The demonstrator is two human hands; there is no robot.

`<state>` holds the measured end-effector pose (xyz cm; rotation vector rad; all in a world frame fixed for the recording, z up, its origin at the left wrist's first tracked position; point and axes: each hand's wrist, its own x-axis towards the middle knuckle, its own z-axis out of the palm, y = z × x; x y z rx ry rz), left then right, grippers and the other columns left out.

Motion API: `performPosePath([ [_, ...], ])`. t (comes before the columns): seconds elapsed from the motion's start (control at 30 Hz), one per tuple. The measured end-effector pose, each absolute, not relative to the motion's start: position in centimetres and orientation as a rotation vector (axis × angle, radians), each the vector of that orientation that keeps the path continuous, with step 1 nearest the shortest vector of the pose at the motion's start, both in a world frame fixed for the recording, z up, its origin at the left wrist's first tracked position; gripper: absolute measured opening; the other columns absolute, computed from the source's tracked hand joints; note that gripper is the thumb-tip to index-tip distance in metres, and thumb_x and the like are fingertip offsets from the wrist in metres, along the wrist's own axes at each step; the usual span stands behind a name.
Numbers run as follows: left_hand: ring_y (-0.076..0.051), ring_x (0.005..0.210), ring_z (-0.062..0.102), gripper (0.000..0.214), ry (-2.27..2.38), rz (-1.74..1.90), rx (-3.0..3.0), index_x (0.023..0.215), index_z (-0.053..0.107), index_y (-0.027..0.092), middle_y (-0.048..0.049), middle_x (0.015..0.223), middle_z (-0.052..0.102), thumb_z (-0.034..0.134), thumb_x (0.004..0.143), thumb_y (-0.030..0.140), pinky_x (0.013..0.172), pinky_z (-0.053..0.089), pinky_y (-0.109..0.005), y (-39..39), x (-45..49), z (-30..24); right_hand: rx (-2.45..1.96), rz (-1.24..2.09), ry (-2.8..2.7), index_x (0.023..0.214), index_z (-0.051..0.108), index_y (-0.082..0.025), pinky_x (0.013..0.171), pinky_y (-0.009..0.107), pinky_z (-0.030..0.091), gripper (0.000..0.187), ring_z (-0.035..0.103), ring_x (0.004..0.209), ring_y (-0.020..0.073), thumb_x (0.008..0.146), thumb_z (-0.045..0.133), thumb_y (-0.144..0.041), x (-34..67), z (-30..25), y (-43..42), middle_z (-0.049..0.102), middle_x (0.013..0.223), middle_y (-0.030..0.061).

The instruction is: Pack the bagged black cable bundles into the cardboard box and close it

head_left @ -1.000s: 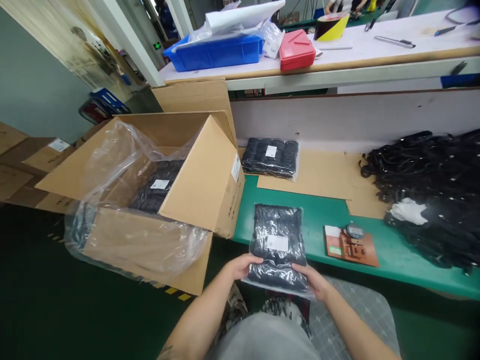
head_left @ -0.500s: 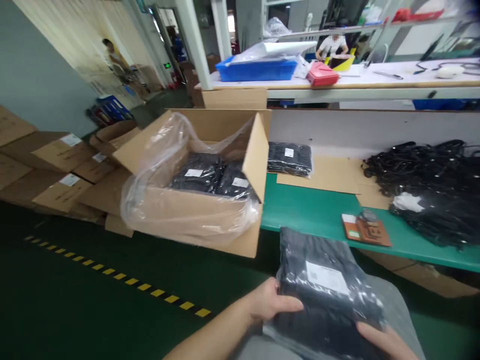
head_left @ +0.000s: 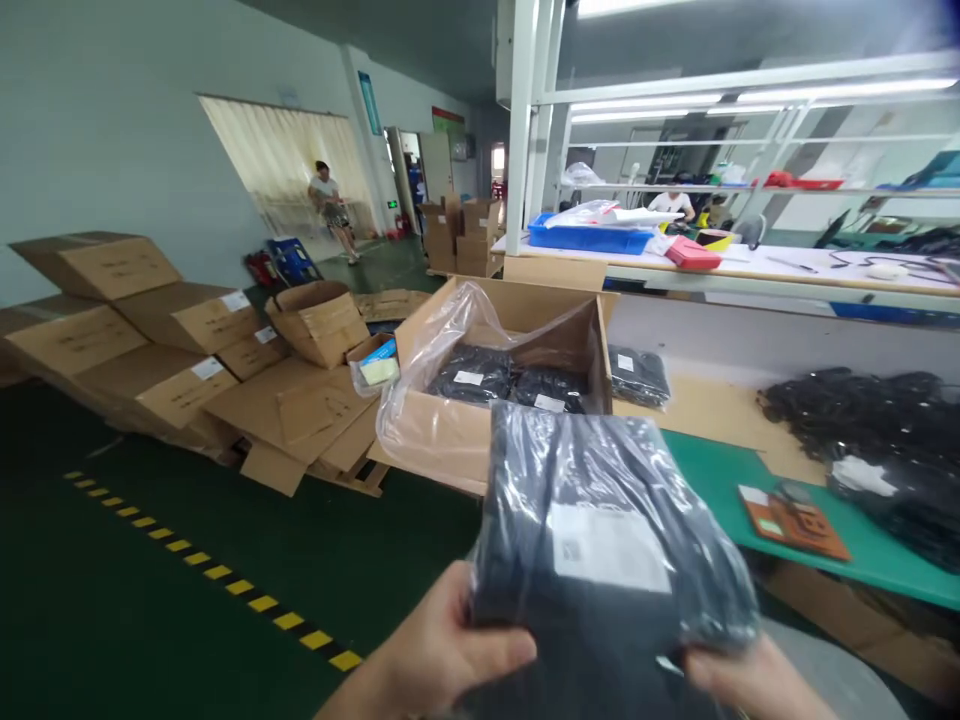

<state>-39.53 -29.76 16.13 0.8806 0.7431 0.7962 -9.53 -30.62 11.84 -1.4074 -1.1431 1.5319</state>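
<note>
A clear plastic bag of black goods (head_left: 600, 470) with a white label is held up between my two hands. My left hand (head_left: 442, 640) grips its left edge, thumb on top. My right hand (head_left: 750, 675) grips the right edge, thumb on the front; its other fingers are hidden underneath. Just beyond the bag stands an open cardboard box (head_left: 435, 425) with a clear plastic liner (head_left: 401, 400) draped over its side. Two similar labelled black packs (head_left: 472, 372) lie inside it. Another black pack (head_left: 641, 380) rests on the bench to the box's right.
Tangled black cables (head_left: 862, 410) lie on the green bench (head_left: 712, 460), near a brown wooden block (head_left: 802, 525). Stacked cartons (head_left: 180, 325) stand at left behind a yellow-black floor line (head_left: 232, 585). A person (head_left: 330, 205) is upright near the curtain; another person (head_left: 671, 205) is behind the shelf.
Both hands have raised the bagged pack closer, and it now overlaps the box's front. The view has tilted up and turned left, showing more cartons. The far person by the curtain appears farther right.
</note>
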Motion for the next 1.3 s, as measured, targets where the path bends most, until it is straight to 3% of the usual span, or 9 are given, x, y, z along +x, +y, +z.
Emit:
performPosePath([
  [0.07, -0.028, 0.093, 0.067, 0.042, 0.774, 0.873, 0.849, 0.113, 0.065, 0.016, -0.0103, 0.099, 0.07, 0.076, 0.074, 0.028, 0.083, 0.053, -0.04, -27.9, -41.7, 16.1, -1.228, 1.671, -1.133, 0.106, 0.071, -0.016, 0.091, 0.047, 0.049, 0.062, 0.063, 0.101, 0.0366, 0.057, 0.08, -0.053, -13.4, 13.6, -27.2, 0.071, 0.101, 0.0132],
  [0.23, -0.028, 0.092, 0.068, 0.037, 0.823, 0.934, 0.8, 0.113, 0.066, 0.016, -0.011, 0.1, 0.071, 0.073, 0.077, 0.023, 0.081, 0.055, -0.038, -21.2, -45.6, 17.8, -1.013, 1.846, -0.943, 0.111, 0.068, -0.017, 0.093, 0.046, 0.048, 0.059, 0.064, 0.098, 0.0328, 0.06, 0.081, -0.042, -19.5, 15.1, -18.8, 0.072, 0.1, 0.0114],
  [0.37, -0.029, 0.084, 0.07, 0.038, 0.935, 0.905, 0.668, 0.113, 0.065, 0.012, -0.0141, 0.093, 0.072, 0.072, 0.077, 0.023, 0.078, 0.056, -0.043, -14.0, -47.3, 18.6, -1.016, 1.87, -0.823, 0.112, 0.065, -0.014, 0.088, 0.043, 0.051, 0.059, 0.068, 0.091, 0.0304, 0.061, 0.08, -0.039, -21.8, 14.6, -12.1, 0.072, 0.096, 0.0107],
  [0.53, -0.025, 0.069, 0.07, 0.029, 1.107, 0.808, 0.605, 0.098, 0.068, 0.007, -0.0143, 0.081, 0.072, 0.074, 0.073, 0.021, 0.071, 0.058, -0.04, -4.6, -47.3, 17.6, -1.082, 1.9, -0.681, 0.106, 0.065, -0.013, 0.077, 0.034, 0.055, 0.053, 0.07, 0.083, 0.0271, 0.062, 0.079, -0.038, -22.4, 14.3, -5.1, 0.074, 0.089, 0.0099],
  [0.67, -0.021, 0.063, 0.069, 0.02, 1.035, 0.706, 0.587, 0.086, 0.069, 0.004, -0.0135, 0.075, 0.071, 0.072, 0.075, 0.02, 0.067, 0.057, -0.034, 1.5, -46.0, 15.9, -1.206, 1.821, -0.568, 0.099, 0.066, -0.012, 0.07, 0.032, 0.057, 0.042, 0.071, 0.076, 0.0258, 0.065, 0.078, -0.034, -21.4, 14.4, -1.9, 0.074, 0.083, 0.0098],
  [0.83, -0.02, 0.06, 0.068, 0.018, 0.921, 0.603, 0.639, 0.077, 0.067, 0.005, -0.0132, 0.071, 0.07, 0.072, 0.073, 0.022, 0.064, 0.056, -0.032, 7.2, -44.0, 13.1, -1.239, 1.751, -0.461, 0.104, 0.064, -0.011, 0.065, 0.036, 0.059, 0.04, 0.071, 0.069, 0.0255, 0.07, 0.075, -0.029, -20.5, 13.7, 0.2, 0.074, 0.083, 0.0114],
  [0.97, -0.02, 0.062, 0.068, 0.025, 0.869, 0.595, 0.735, 0.084, 0.067, 0.007, -0.0113, 0.075, 0.071, 0.076, 0.068, 0.023, 0.065, 0.056, -0.033, 9.8, -42.3, 10.2, -1.377, 1.641, -0.435, 0.104, 0.064, -0.009, 0.068, 0.038, 0.059, 0.042, 0.071, 0.072, 0.0269, 0.069, 0.076, -0.029, -20.2, 11.9, 1.1, 0.073, 0.084, 0.0135],
  [1.17, -0.023, 0.078, 0.069, 0.038, 0.795, 0.569, 0.834, 0.099, 0.065, 0.011, -0.0109, 0.089, 0.072, 0.076, 0.07, 0.032, 0.08, 0.054, -0.036, 11.4, -40.5, 5.9, -1.634, 1.375, -0.689, 0.105, 0.062, -0.01, 0.077, 0.031, 0.056, 0.04, 0.07, 0.087, 0.0237, 0.08, 0.063, -0.041, -19.5, 9.6, 1.8, 0.072, 0.095, 0.0152],
  [1.3, -0.023, 0.082, 0.069, 0.036, 0.858, 0.463, 0.843, 0.101, 0.065, 0.011, -0.0112, 0.09, 0.072, 0.074, 0.072, 0.03, 0.082, 0.054, -0.036, 11.0, -39.5, 3.1, -1.938, 1.177, -0.733, 0.1, 0.064, -0.008, 0.081, 0.032, 0.053, 0.033, 0.068, 0.093, 0.0252, 0.079, 0.065, -0.033, -19.2, 7.8, 2.0, 0.071, 0.099, 0.0175],
])
